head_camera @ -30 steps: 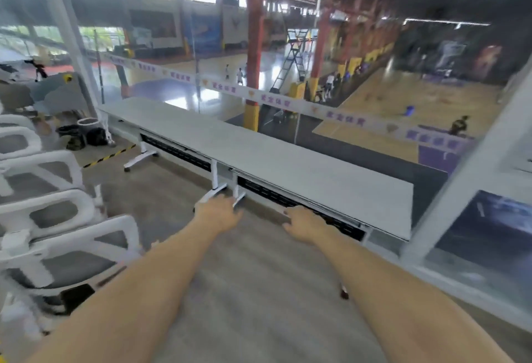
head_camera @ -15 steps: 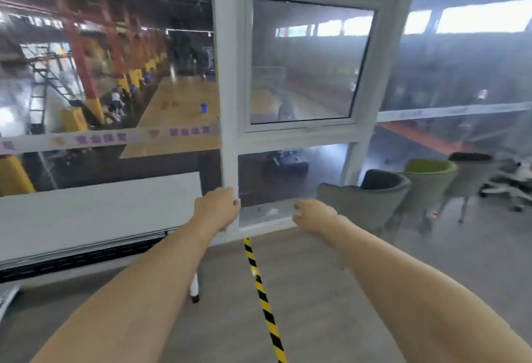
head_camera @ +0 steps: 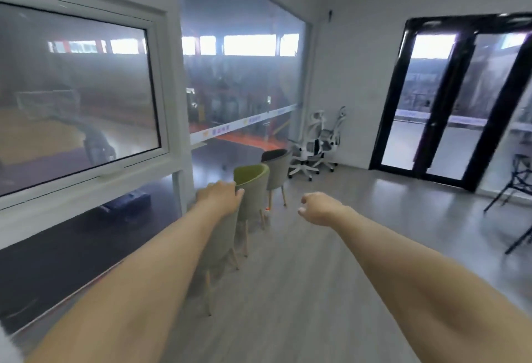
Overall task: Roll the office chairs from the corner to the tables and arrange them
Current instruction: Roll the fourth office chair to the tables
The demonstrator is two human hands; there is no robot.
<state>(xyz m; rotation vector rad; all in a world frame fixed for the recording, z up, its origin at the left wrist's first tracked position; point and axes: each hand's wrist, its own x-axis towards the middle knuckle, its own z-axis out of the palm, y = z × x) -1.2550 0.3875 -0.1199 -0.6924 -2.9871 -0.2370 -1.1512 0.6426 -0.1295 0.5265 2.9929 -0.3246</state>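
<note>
Both arms stretched forward, holding nothing. Left hand [head_camera: 219,194] knuckles up, fingers loosely bent, overlapping the green chair [head_camera: 251,187] rim; contact unclear. Right hand [head_camera: 316,207] loosely curled in mid-air above the floor [head_camera: 331,290]. Office chairs [head_camera: 319,143] parked in far corner by the glass wall, upright, blurred; facing hard to make out.

Bare floor [head_camera: 331,247] ahead; row of shell chairs [head_camera: 253,190] along the left glass wall [head_camera: 239,89].
</note>
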